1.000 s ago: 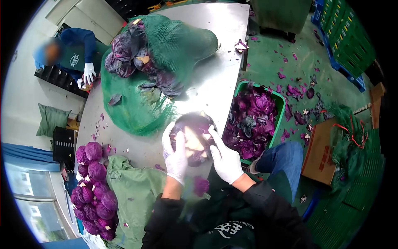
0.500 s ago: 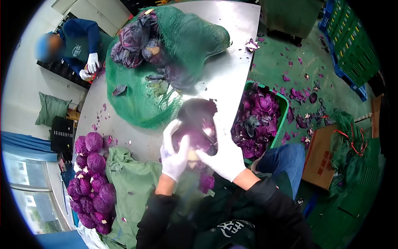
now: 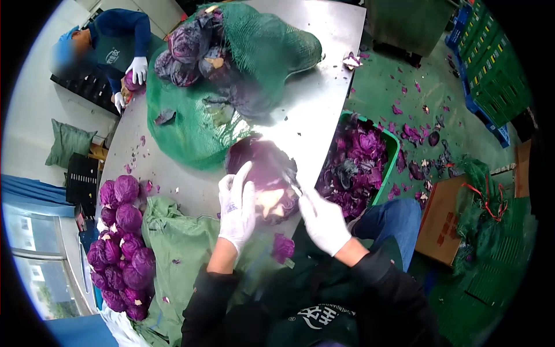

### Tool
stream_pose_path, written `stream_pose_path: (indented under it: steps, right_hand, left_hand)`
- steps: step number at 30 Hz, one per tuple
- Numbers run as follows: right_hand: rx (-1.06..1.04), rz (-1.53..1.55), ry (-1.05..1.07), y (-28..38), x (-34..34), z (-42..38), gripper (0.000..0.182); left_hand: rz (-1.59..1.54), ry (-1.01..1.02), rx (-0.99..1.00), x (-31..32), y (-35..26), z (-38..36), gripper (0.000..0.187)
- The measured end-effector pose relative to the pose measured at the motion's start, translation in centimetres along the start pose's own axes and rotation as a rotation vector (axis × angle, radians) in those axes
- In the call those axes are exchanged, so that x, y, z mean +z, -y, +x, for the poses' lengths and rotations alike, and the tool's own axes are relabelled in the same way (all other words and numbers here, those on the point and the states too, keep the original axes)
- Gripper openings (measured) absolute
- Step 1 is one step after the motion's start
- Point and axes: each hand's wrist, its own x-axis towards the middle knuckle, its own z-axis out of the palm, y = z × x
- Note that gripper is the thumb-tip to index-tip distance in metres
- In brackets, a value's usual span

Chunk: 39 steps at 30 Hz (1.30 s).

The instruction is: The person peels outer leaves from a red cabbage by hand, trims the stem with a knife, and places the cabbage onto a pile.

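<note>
Purple cabbage [image 3: 263, 176] at dial centre, over the near part of the steel table [image 3: 326, 95], pale patch showing toward 5 o'clock; image hazy around it. White-gloved left hand [image 3: 236, 211] at 8 o'clock, holding the cabbage's side, index and thumb parted. Right hand [image 3: 324, 222], also gloved, at 4 o'clock, fingers narrow, tips at the cabbage's edge; blurred there, cannot tell whether they pinch a leaf or something thin.

From the cabbage: green net [image 3: 179, 136] from 10 to 12, darker heads [image 3: 191, 43] in its upper part. Green tub [image 3: 395, 155] at 3, heaped with loose leaves [image 3: 358, 147]. Stack of purple heads [image 3: 136, 272] at 8, green cloth [image 3: 179, 248] just beside it. Co-worker's gloved hand [image 3: 137, 69] at 10, resting on another head [image 3: 132, 82]. Cardboard box [image 3: 442, 222] between 3 and 4, on the floor.
</note>
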Motion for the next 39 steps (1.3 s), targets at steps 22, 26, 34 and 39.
stream_pose_path:
  steps: [22, 26, 34, 39]
  right_hand:
    - [0.381, 0.226, -0.039, -5.5, -1.2, 3.9, 0.055]
    - [0.117, -0.091, 0.074, 3.3, -3.5, 3.9, 0.078]
    - [0.281, -0.032, -0.116, -4.6, -1.7, 3.2, 0.037]
    - [0.159, 0.13, 0.073, -0.6, -0.4, 1.2, 0.047]
  left_hand:
    - [-0.123, -0.178, 0.108, 1.9, 0.2, -1.5, 0.037]
    - [-0.106, -0.161, 0.108, 1.3, 0.2, -1.1, 0.035]
    - [-0.282, -0.066, 0.053, 0.2, 1.2, 1.3, 0.03]
    - [-0.215, -0.096, -0.251, 0.8, -0.2, -1.4, 0.052]
